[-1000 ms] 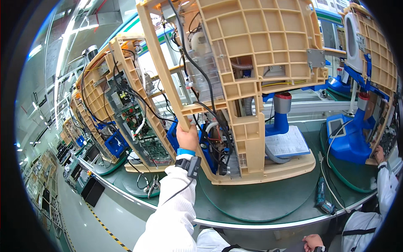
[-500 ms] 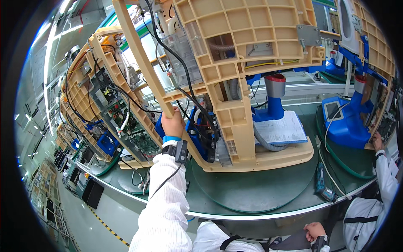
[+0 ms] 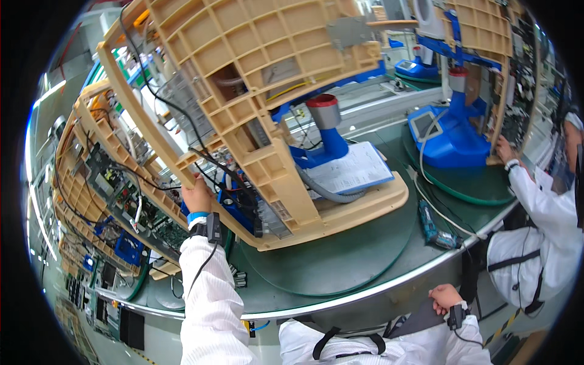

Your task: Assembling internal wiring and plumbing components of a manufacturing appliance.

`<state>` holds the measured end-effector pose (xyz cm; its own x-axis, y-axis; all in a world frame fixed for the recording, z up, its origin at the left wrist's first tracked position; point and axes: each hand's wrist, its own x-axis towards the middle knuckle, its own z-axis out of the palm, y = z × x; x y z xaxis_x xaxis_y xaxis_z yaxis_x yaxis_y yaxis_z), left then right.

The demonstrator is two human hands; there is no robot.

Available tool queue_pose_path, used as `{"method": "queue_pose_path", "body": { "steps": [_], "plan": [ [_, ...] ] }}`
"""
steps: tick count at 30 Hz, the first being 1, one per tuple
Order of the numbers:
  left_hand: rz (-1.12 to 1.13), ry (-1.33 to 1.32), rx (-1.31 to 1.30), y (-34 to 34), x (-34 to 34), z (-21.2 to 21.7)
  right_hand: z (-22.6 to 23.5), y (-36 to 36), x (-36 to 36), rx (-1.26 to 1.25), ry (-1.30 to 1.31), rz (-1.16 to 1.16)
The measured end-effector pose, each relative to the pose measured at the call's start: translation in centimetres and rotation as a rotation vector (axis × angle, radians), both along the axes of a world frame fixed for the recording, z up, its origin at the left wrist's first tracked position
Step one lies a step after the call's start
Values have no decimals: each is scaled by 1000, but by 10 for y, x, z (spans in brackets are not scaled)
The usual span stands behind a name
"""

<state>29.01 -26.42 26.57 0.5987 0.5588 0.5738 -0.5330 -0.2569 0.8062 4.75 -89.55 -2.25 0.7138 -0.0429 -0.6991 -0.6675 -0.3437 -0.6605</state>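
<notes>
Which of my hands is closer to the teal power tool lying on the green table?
Right. Your right hand hangs just below the table edge, close under the teal power tool. Your left hand is raised far to its left, touching the beige frame.

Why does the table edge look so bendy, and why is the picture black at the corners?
In the head view the fisheye lens curves the green table's edge and leaves a black ring; lighting is bright and even, the left hand on the beige frame looks sharp, and things near the rim look squashed.

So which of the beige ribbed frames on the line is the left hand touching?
The big middle frame straight ahead: the left hand grips its lower left rail. The frames to the left and far right go untouched by it.
</notes>
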Motion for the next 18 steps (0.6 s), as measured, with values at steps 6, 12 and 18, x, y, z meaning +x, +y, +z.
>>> {"method": "queue_pose_path", "body": {
  "steps": [6,12,18],
  "plan": [
    [275,219,417,64,-8,-4,13,3,-22,406,-199,-120],
    [228,-43,422,-71,-104,-70,172,0,-52,544,-659,-99],
    [-369,549,147,-122,-161,-218,288,2,-87,831,-1536,449]
  ]
}}
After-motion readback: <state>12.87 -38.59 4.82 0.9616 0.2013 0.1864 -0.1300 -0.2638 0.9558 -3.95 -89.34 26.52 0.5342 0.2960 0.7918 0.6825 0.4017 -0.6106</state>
